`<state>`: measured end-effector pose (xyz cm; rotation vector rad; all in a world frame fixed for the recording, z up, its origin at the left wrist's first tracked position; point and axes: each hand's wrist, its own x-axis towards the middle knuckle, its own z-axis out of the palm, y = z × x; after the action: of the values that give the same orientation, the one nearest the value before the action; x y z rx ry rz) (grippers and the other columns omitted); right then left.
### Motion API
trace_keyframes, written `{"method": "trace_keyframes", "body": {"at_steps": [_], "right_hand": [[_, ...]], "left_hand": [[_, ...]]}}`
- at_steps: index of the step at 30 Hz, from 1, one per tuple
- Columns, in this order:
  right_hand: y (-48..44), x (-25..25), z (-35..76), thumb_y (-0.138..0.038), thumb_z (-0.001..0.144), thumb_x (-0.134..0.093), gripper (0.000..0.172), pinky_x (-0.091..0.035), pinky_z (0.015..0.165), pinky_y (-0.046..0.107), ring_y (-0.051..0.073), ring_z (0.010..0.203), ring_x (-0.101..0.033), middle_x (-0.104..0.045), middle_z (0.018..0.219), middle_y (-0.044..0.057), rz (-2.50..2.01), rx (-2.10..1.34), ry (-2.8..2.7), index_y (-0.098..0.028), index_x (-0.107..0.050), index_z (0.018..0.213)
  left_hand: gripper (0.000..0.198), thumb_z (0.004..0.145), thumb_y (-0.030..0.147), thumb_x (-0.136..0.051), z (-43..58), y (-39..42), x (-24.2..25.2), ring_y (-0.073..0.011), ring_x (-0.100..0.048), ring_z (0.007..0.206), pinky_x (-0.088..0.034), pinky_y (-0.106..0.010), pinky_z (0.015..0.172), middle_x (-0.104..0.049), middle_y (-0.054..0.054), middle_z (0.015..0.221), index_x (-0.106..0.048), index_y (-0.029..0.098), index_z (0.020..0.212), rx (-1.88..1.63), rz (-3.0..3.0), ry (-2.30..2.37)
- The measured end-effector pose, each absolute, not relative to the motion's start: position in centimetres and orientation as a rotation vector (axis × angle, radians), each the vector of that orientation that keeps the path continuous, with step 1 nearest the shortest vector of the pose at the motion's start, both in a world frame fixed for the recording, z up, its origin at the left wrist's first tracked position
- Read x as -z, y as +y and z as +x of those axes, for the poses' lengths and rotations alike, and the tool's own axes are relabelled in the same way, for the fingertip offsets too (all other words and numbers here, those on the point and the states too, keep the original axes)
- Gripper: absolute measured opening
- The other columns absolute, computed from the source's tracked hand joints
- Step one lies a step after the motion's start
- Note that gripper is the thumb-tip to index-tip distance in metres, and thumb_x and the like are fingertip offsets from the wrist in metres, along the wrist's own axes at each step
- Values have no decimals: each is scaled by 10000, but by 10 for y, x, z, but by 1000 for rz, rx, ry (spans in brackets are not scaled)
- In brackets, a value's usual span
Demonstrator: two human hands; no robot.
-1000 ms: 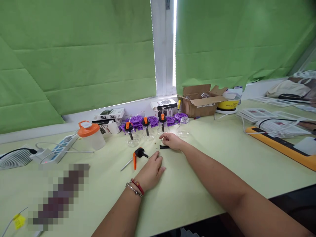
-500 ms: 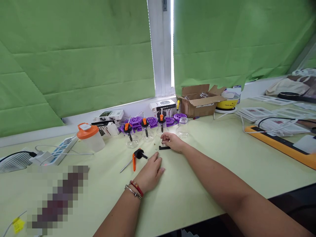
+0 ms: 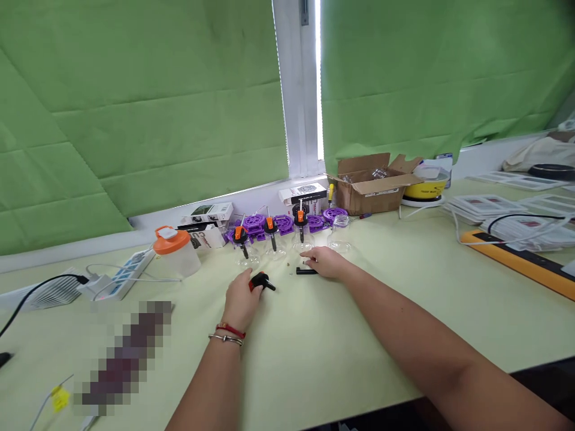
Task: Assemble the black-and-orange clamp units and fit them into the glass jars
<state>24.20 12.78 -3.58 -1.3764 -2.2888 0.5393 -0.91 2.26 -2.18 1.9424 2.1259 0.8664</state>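
Near the back of the table [image 3: 291, 359], under the green blinds, the work looks partly done as I judge it: three small glass jars [image 3: 272, 244] stand in a row, each already fitted with an orange-and-black pump top, while a fourth, the empty jar [image 3: 339, 238], sits just to their right with nothing in its mouth. One loose pump head [image 3: 262, 280] lies on the table in front of the row, and the left hand [image 3: 239, 297] is on it, fingers closed around its near end so that only the black tip shows beyond them. The right hand [image 3: 326, 262] rests a little to the right, close before the empty jar, its curled fingertips touching the end of a short black stick [image 3: 306, 271] that lies flat on the table; I cannot tell whether it grips the stick or only rests against it. So, by the look of it, one jar is left to fit. A heap of purple parts [image 3: 281, 222] crowds in behind the jars, with white boxes [image 3: 207, 212] along the sill. A tub with an orange lid [image 3: 176, 252] and a power strip [image 3: 122, 276] lie off to the left, a cardboard box [image 3: 374, 187] to the right. Nothing lies between the hands and the empty jar.
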Motion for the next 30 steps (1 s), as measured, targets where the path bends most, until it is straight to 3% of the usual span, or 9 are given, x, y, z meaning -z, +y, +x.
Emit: {"method": "trace_keyframes", "body": {"at_steps": [4, 7, 10, 13, 17, 21, 26, 30], "right_hand": [[111, 22, 226, -286, 850, -516, 279, -437, 803, 285, 203, 923, -597, -657, 1026, 70, -1248, -588, -2156, -217, -685, 1060], [90, 14, 207, -328, 872, -491, 277, -456, 659, 237, 147, 784, -605, -667, 948, 47, -1074, -1087, -1946, -201, -672, 1038], [72, 10, 192, -353, 852, -528, 239, -372, 466, 186, 91, 578, -547, -642, 742, 22, -907, -1603, -1781, -167, -676, 881], [65, 10, 188, -289, 773, -634, 166, -300, 390, 172, 72, 478, -496, -578, 570, -2, -967, -1844, -1555, -139, -626, 704], [67, 9, 192, -195, 723, -680, 140, -331, 377, 173, 76, 427, -489, -540, 468, -11, -1051, -2028, -1454, -128, -586, 644], [65, 6, 193, -319, 787, -645, 240, -396, 397, 190, 95, 482, -555, -604, 607, 32, -909, -2148, -1475, -116, -582, 676], [51, 8, 183, -402, 683, -751, 452, -476, 522, 205, 132, 758, -614, -620, 983, 63, -726, -2037, -1526, -171, -596, 1040], [45, 14, 177, -364, 587, -816, 503, -425, 479, 183, 131, 765, -586, -626, 953, 59, -757, -2003, -1565, -151, -634, 1004]], "left_hand": [[275, 744, 226, -566, -10, 23, 24, -232, -630, 881, -476, -341, 769, -691, -63, 941, -620, 207, 1014, -861, 1926, 2024], [281, 763, 239, -554, 2, 16, 16, -193, -611, 903, -474, -309, 800, -663, -48, 1021, -610, 223, 1038, -1057, 2027, 1748], [319, 769, 187, -518, 14, 6, 7, -171, -591, 920, -461, -297, 839, -641, -45, 1044, -581, 230, 1079, -1062, 2131, 1417], [320, 742, 134, -479, 20, -2, 2, -166, -584, 859, -461, -299, 795, -640, -35, 969, -551, 220, 1042, -988, 2150, 1435], [256, 690, 111, -453, 18, -6, -2, -152, -567, 729, -458, -278, 690, -619, 0, 797, -542, 212, 908, -897, 2116, 1449], [222, 674, 111, -386, 12, -2, -5, -127, -558, 639, -457, -248, 613, -599, 9, 721, -535, 196, 815, -991, 1785, 1344], [151, 660, 161, -409, 3, 4, -2, -109, -522, 473, -415, -233, 489, -552, 21, 616, -542, 181, 727, -877, 1534, 1574], [152, 680, 188, -428, 5, 4, -4, -117, -540, 489, -405, -231, 499, -566, 16, 593, -571, 174, 730, -802, 1569, 1474]]}}
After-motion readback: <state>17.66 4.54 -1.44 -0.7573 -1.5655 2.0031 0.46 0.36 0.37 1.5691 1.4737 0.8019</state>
